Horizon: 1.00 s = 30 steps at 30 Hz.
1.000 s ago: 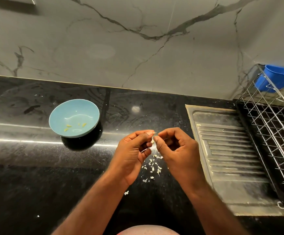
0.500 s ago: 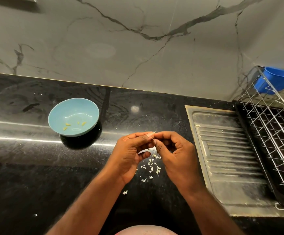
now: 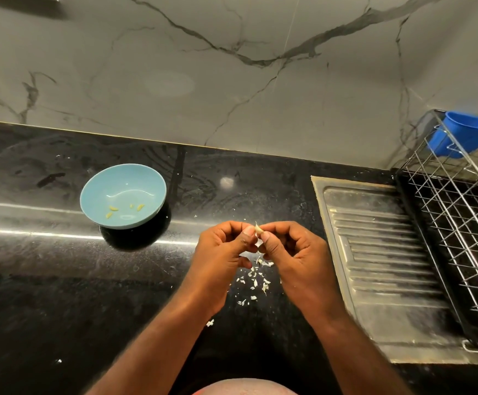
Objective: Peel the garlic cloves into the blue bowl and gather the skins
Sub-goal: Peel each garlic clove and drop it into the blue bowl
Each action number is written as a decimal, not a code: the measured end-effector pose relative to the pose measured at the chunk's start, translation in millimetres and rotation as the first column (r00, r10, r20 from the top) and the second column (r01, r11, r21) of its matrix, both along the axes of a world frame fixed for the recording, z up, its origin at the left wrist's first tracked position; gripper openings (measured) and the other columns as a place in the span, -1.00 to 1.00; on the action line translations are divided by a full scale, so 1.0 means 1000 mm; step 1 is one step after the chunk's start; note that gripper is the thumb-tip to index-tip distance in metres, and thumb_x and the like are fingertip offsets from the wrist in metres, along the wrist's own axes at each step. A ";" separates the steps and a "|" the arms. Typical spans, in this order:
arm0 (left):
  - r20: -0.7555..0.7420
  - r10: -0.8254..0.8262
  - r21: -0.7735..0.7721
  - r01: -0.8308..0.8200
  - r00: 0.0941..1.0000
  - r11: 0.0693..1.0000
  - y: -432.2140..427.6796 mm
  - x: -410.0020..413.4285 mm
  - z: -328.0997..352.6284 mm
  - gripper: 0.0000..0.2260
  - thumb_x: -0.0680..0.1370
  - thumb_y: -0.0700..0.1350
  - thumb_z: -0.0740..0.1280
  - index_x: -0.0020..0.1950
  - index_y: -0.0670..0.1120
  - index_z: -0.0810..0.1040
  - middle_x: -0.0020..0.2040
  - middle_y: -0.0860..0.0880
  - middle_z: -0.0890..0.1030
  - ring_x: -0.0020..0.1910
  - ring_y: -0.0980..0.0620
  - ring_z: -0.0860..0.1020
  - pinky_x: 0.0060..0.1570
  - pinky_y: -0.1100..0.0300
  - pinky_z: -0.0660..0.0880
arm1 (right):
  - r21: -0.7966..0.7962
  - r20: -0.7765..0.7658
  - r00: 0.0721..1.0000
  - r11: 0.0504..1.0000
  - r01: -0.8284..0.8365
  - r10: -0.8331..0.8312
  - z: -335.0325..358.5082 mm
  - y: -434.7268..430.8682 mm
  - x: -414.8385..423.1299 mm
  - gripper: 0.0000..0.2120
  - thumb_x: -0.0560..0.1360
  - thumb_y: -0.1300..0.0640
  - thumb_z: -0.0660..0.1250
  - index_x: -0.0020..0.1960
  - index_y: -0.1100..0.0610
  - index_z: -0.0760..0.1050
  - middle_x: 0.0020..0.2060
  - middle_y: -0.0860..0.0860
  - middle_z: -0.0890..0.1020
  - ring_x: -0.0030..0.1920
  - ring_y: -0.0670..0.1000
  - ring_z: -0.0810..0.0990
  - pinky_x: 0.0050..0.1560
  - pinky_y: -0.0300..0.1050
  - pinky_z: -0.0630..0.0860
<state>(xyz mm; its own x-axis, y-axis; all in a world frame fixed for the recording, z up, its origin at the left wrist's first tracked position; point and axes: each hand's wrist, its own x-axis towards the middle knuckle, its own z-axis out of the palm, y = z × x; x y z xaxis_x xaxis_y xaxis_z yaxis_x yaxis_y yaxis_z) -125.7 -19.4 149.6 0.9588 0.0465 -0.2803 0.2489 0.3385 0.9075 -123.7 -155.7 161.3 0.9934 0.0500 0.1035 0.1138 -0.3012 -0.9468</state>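
A small pale garlic clove (image 3: 258, 230) is pinched between the thumbs and fingertips of my left hand (image 3: 223, 253) and my right hand (image 3: 295, 253), which meet over the black counter. Below them lies a scatter of white garlic skins (image 3: 256, 280). The light blue bowl (image 3: 123, 195) stands to the left and farther back, with several yellowish peeled cloves (image 3: 111, 211) in its bottom.
A steel sink drainboard (image 3: 380, 260) lies right of my hands. A wire dish rack (image 3: 460, 229) stands at the far right with a blue plastic tub (image 3: 466, 134) at its back. Marble wall behind the counter. Stray skin bits (image 3: 210, 323) lie nearer me.
My two hands have closed together on the clove; the gap between the fingertips has gone. The bowl and the skins on the counter have stayed where they were.
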 end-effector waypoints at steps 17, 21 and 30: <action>0.130 -0.112 0.286 0.070 0.985 0.956 0.002 0.001 -0.008 -0.95 0.53 -0.23 0.42 -0.09 -0.12 0.68 -0.24 -0.05 0.70 -0.29 0.07 0.64 -0.30 0.25 0.55 | -0.214 0.078 0.993 0.974 -0.068 0.086 0.003 -0.012 0.004 -0.80 0.48 0.21 0.48 -0.05 -0.10 0.61 -0.20 -0.15 0.68 -0.14 -0.12 0.67 -0.13 -0.26 0.62; 0.152 -0.116 0.273 0.071 0.982 0.959 0.002 -0.001 -0.009 -0.94 0.51 -0.22 0.45 -0.06 -0.08 0.68 -0.19 -0.06 0.71 -0.24 0.02 0.65 -0.21 0.21 0.59 | -0.151 0.067 0.997 0.988 -0.015 0.025 0.001 -0.011 0.006 -0.83 0.48 0.23 0.48 -0.07 -0.04 0.64 -0.25 -0.15 0.68 -0.19 -0.13 0.67 -0.18 -0.30 0.58; 0.264 -0.066 0.407 -0.049 0.962 0.912 0.003 -0.004 -0.008 -0.90 0.50 -0.20 0.45 -0.17 -0.02 0.66 -0.32 0.07 0.67 -0.37 0.18 0.60 -0.32 0.33 0.50 | -0.151 0.077 0.996 0.988 -0.030 0.042 0.001 -0.004 0.003 -0.86 0.47 0.20 0.50 -0.06 -0.03 0.65 -0.23 -0.20 0.68 -0.21 -0.16 0.67 -0.19 -0.35 0.55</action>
